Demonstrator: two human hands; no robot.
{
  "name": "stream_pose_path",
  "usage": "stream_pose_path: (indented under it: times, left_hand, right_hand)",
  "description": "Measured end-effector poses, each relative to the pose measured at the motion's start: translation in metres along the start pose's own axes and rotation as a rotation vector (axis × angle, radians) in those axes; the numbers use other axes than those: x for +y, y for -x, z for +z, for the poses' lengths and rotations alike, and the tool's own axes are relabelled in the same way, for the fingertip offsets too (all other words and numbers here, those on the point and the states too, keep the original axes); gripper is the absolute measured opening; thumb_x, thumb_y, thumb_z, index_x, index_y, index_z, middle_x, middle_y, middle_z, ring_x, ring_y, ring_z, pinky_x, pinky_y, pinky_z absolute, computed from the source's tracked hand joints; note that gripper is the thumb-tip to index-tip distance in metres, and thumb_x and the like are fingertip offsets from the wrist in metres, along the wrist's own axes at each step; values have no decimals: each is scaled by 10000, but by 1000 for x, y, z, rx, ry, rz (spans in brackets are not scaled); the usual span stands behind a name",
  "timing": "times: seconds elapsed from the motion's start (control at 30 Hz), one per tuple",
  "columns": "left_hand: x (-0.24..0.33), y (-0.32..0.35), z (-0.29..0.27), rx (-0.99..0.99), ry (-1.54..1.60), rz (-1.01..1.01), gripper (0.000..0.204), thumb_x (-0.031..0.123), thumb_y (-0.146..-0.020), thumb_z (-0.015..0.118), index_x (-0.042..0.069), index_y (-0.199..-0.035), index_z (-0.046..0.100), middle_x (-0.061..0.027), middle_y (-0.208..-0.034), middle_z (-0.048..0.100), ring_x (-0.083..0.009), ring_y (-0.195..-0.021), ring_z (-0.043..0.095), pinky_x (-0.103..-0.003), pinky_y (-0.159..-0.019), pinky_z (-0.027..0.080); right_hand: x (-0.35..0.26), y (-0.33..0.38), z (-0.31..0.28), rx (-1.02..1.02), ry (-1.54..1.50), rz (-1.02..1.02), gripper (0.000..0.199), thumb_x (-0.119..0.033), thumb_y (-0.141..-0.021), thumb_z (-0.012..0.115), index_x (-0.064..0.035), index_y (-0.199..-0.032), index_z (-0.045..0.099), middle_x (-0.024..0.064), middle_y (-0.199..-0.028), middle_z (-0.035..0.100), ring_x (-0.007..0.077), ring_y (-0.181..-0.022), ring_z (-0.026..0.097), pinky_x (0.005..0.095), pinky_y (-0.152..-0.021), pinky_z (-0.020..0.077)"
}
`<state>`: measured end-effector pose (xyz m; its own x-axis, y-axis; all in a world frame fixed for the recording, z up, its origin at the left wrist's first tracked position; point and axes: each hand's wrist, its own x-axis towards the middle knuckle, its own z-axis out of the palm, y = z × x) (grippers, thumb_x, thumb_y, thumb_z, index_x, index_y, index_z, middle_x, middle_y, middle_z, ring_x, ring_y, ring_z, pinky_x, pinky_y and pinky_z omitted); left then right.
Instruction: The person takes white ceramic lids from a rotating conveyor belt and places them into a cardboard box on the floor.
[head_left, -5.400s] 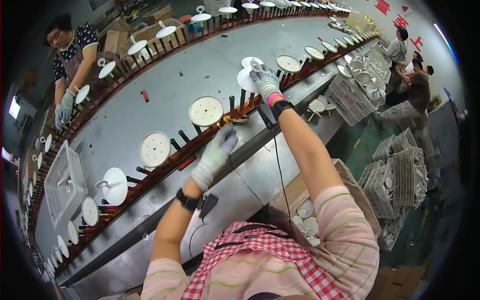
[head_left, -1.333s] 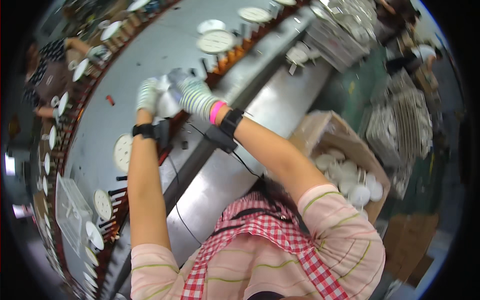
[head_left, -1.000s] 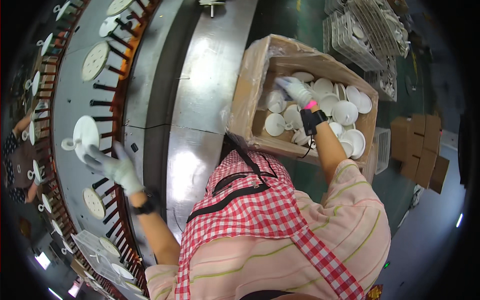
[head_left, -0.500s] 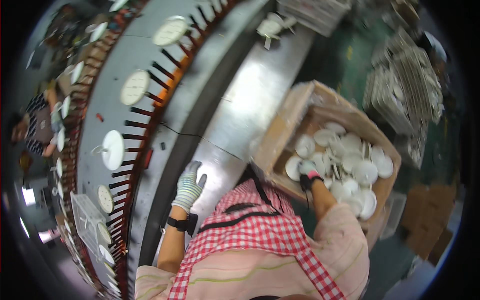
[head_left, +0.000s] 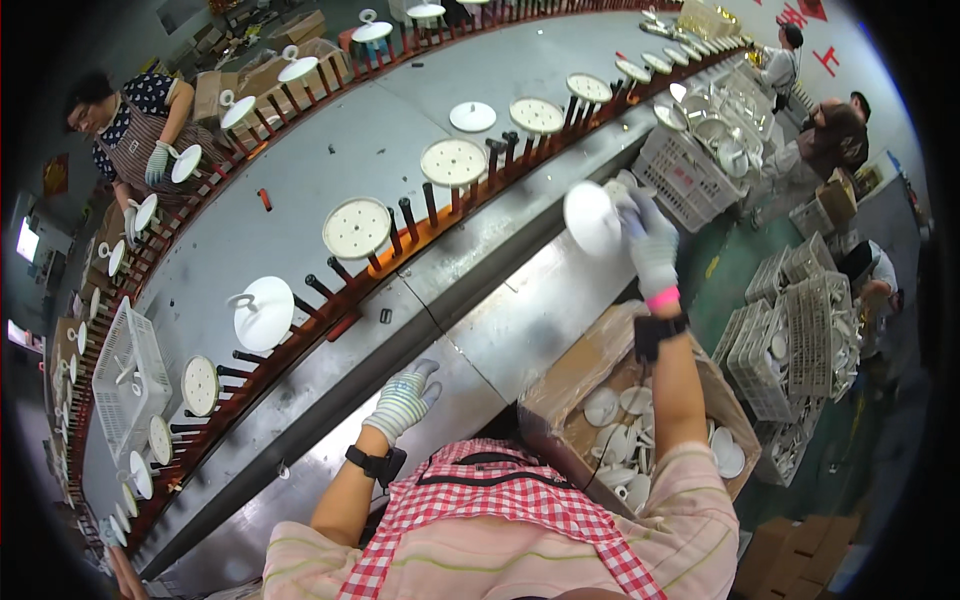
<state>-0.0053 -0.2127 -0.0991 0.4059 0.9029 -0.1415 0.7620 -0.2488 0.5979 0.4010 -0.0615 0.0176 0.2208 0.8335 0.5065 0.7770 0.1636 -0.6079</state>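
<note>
My right hand (head_left: 648, 240), in a striped glove with a pink cuff, is closed on a white round disc (head_left: 592, 220). It is raised over the far part of the metal bench (head_left: 530, 325); motion blurs the fingers. Below that forearm stands a cardboard box (head_left: 565, 380) holding several white discs (head_left: 622, 445), some with ring-like stems. My left hand (head_left: 402, 402), also gloved, is held above the near bench with its fingers apart and nothing in them. Beyond the bench runs a curved conveyor with upright dark pegs (head_left: 408, 218); white discs (head_left: 357, 228) sit on some of them.
On the grey inner table (head_left: 400, 100) lie a loose white disc (head_left: 472, 117) and a white plastic basket (head_left: 130, 375). Across it, a co-worker (head_left: 145, 130) handles discs. Stacked crates (head_left: 690, 175) stand at the bench's far end, more crates (head_left: 770, 340) at right.
My right hand has come up out of the box with a white disc and moved out over the bench. The view has turned toward the conveyor; my left hand stays open.
</note>
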Motion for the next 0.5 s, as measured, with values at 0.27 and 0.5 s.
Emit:
stream_pose_path:
  times: [0.27,0.5]
  left_hand:
    - [-23,38,-16,144,72,-108,304,247,-858,527,65,-1096,579,-164,-1122,584,-346,-1019,561,-420,-883,444]
    - [6,0,-54,146,459,7,276,189,-904,496,34,-1108,598,-167,-1062,625,-302,-997,597,-346,-869,462]
  right_hand:
    - [-33,-176,127,-102,268,-123,322,-265,-848,575,-148,-1145,613,200,-1009,640,371,-966,600,429,-850,466]
    - [-86,-171,164,-305,283,-144,337,-227,-864,552,-137,-1186,591,215,-949,651,359,-929,620,406,-823,479]
